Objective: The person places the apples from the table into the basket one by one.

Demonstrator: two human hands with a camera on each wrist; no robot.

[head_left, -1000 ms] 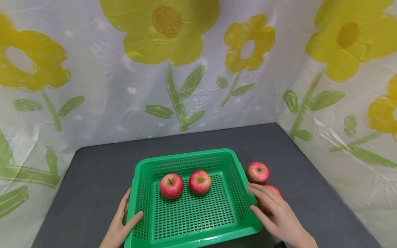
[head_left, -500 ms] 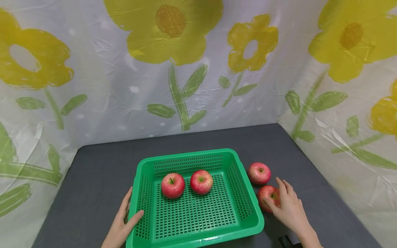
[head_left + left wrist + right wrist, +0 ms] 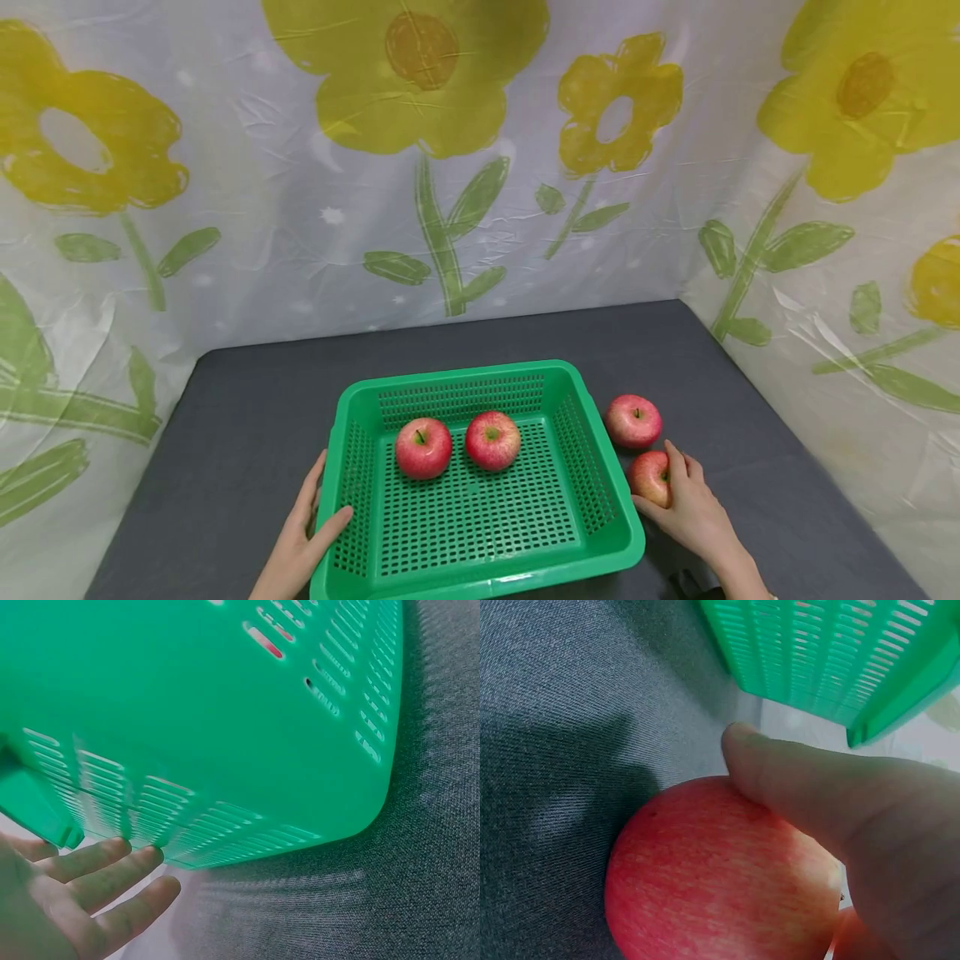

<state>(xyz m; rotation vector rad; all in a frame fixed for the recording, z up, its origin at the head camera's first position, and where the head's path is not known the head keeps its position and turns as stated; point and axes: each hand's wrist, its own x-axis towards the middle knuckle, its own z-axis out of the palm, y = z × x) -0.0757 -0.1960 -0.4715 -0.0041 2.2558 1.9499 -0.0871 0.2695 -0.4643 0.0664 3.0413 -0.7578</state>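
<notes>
A green perforated plastic basket (image 3: 472,525) holds two red apples, a left one (image 3: 423,450) and a right one (image 3: 492,442). At its left side my left hand (image 3: 300,537) grips the rim, thumb over the top and fingers against the outer wall (image 3: 187,795). To the right of the basket, my right hand (image 3: 693,512) holds the nearer loose apple (image 3: 649,478) on the table. The thumb (image 3: 802,776) lies against that apple's skin in the right wrist view; the other fingers are mostly hidden there. Another apple (image 3: 633,421) sits just beyond it.
A dark grey cloth (image 3: 247,417) covers the table. Behind and at the sides hangs a pale curtain (image 3: 285,208) printed with yellow flowers. The basket's right wall stands close beside the loose apples. A black strap (image 3: 686,583) shows near my right wrist.
My right hand has left the basket's right rim, moved right, and come down around the nearer loose apple. My left hand has stayed at the basket's left side. The view has shifted slightly.
</notes>
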